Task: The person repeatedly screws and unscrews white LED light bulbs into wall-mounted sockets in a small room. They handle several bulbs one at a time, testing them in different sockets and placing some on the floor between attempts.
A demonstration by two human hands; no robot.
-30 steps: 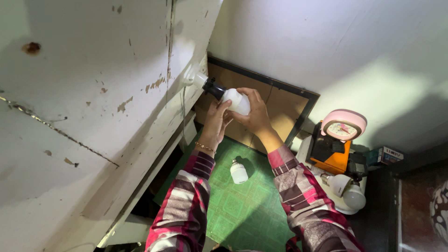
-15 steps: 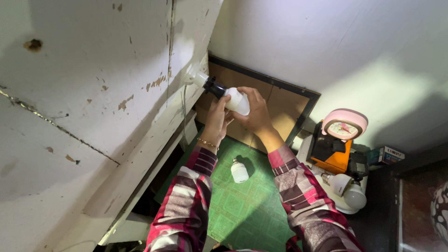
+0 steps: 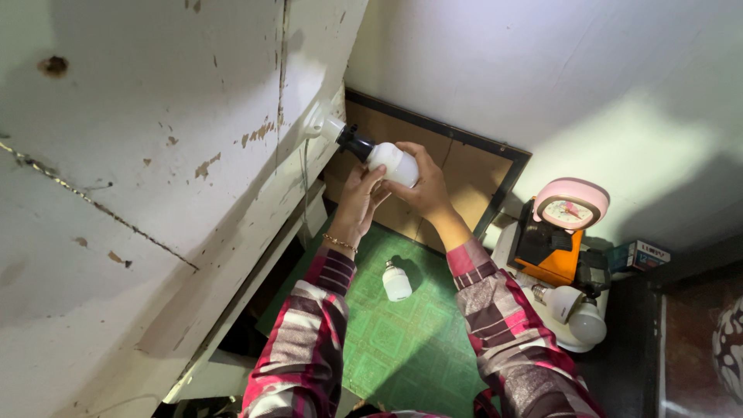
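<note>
My right hand [image 3: 422, 186] grips the white bulb [image 3: 391, 161], its long axis pointing to ten o'clock into the socket [image 3: 329, 128]; my left hand [image 3: 360, 203], half-open, touches underneath.

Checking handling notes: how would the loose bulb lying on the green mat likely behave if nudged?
The bulb lies on its side with a rounded white dome, so it would probably roll in a curve. It looks small and light. The mat is patterned, which may slow it slightly.

A white wall [image 3: 542, 70] has a bright patch of light. The old white board [image 3: 139, 178] has chipped paint. The green mat [image 3: 402, 340] has squares.
</note>
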